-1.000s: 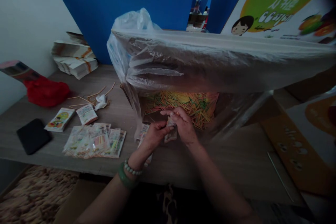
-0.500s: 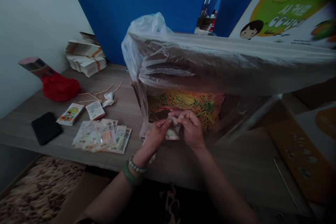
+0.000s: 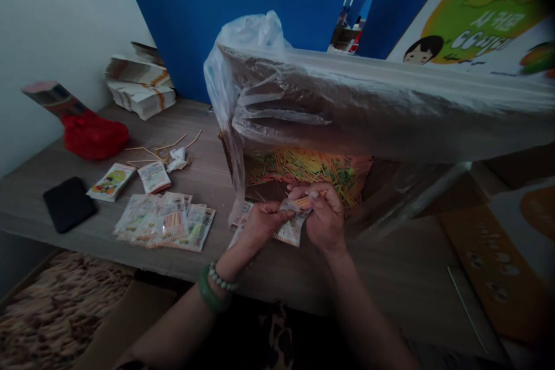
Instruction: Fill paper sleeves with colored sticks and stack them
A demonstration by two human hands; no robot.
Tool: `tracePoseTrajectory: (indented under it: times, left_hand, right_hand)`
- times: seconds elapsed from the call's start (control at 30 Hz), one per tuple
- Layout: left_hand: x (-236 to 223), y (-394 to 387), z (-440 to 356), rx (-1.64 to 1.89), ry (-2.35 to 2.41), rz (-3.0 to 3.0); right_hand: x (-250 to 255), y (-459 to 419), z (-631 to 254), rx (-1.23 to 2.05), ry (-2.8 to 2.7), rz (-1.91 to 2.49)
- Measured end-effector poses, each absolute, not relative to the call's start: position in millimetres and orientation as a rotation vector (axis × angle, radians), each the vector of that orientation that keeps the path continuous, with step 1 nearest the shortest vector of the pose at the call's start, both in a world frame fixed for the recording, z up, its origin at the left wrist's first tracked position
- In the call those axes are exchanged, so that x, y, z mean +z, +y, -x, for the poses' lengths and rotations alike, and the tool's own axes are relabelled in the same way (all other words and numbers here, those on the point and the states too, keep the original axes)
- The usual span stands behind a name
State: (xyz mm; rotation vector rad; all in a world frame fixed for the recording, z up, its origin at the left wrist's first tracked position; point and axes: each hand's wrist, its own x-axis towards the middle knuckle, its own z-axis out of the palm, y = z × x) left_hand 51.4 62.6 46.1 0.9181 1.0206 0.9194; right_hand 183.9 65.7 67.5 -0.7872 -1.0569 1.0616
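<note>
My left hand [image 3: 262, 224] pinches the open edge of a small clear packet [image 3: 293, 230] held just above the wooden table [image 3: 390, 277]. My right hand [image 3: 323, 214] is closed on a little bunch of coloured sticks [image 3: 309, 200] at the packet's mouth. Right behind my hands lies a heap of coloured sticks [image 3: 312, 169] inside a box lined with a clear plastic bag [image 3: 347, 104]. More packets [image 3: 240, 225] lie under my left wrist.
Filled packets [image 3: 167, 225] are spread to the left, with two more packets [image 3: 130, 178], a black phone [image 3: 68, 204], a red bag [image 3: 93, 134], loose sticks [image 3: 160, 150] and stacked flat cartons [image 3: 141, 87]. Printed cardboard [image 3: 485, 17] stands at the right.
My hands have lifted the packet slightly and turned it; my right hand now holds sticks at its mouth. The view has shifted a little.
</note>
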Motion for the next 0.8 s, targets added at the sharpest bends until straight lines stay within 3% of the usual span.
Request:
tracePoseTrajectory:
  times: [0.4,0.63,0.8]
  left_hand:
    - [42.3,65.4,-51.1,0.971,1.023,-0.955]
    - [35.5,63.3,-50.8,1.241,1.382,-1.359]
    - [39.9,70.7,-55.0,1.275,1.189,-1.465]
  right_hand:
    - [63.6,70.1,-186.6,1.108,-1.198,0.874]
    - [54.1,76.8,-186.3,1.164,-1.159,1.012]
    - [57.9,82.4,-185.7,1.155,-1.112,0.987]
